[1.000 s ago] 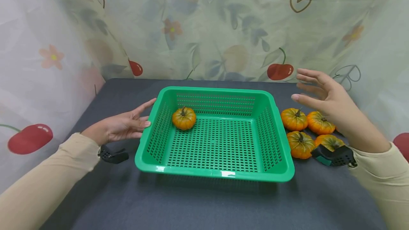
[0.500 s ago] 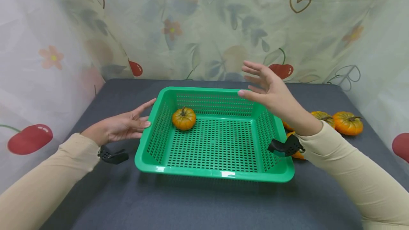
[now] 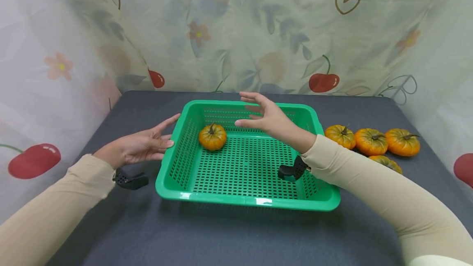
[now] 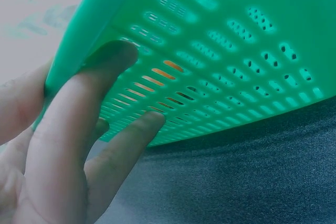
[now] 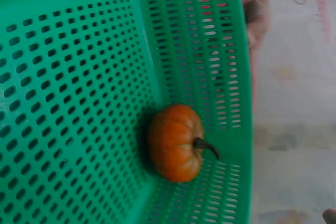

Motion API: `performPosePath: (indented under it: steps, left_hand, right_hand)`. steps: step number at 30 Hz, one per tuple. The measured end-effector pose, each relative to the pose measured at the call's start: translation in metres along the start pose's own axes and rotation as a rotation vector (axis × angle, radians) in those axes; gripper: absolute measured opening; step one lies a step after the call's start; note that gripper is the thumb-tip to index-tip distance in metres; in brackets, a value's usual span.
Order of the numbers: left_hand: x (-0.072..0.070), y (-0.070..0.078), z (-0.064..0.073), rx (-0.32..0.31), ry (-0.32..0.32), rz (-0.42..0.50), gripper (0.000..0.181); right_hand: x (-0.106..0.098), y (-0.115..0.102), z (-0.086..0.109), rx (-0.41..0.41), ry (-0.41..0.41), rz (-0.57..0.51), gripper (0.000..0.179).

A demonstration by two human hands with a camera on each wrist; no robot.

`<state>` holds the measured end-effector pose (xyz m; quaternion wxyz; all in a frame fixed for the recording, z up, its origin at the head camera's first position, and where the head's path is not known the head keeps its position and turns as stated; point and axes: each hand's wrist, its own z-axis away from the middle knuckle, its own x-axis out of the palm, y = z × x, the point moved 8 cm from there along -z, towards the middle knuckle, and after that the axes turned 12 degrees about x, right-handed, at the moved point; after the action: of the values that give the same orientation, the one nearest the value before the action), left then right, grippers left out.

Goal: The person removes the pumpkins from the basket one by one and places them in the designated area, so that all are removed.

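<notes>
A small orange pumpkin [image 3: 212, 137] sits in the far left corner of a green plastic basket [image 3: 244, 203] with slotted walls. My left hand [image 3: 145, 145] grips the basket's left rim, its thumb on the rim; in the left wrist view its fingers [image 4: 118, 153] press the outside of the wall. Over the basket hovers my right hand [image 3: 271, 120], fingers spread and gently curved, holding nothing, to the right of the pumpkin. The right wrist view looks down into the basket, where the same pumpkin [image 5: 176, 144] rests against the wall, its stem toward the rim.
Several more pumpkins [image 3: 371, 142] lie on the dark tabletop [image 3: 236, 237] just right of the basket, partly covered by my right sleeve [image 3: 369, 192]. A printed cloth [image 3: 244, 40] hangs behind and along both sides.
My right hand has travelled left from above the pumpkins on the right to over the basket, and has come lower since half a second ago. My left hand and the basket stay put.
</notes>
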<state>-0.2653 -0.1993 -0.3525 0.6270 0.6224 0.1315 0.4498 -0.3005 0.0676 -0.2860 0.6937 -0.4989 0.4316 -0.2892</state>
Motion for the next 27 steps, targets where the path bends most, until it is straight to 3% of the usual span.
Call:
performPosePath:
  steps: [17, 27]
  left_hand:
    - [-0.001, 0.000, -0.001, -0.006, 0.026, -0.025, 0.084]
    - [0.000, 0.000, 0.000, -0.005, 0.020, -0.011, 0.085]
  right_hand:
    - [0.055, 0.048, -0.046, 0.246, -0.112, 0.164, 0.079]
    - [0.074, 0.065, -0.058, 0.302, -0.082, 0.181, 0.083]
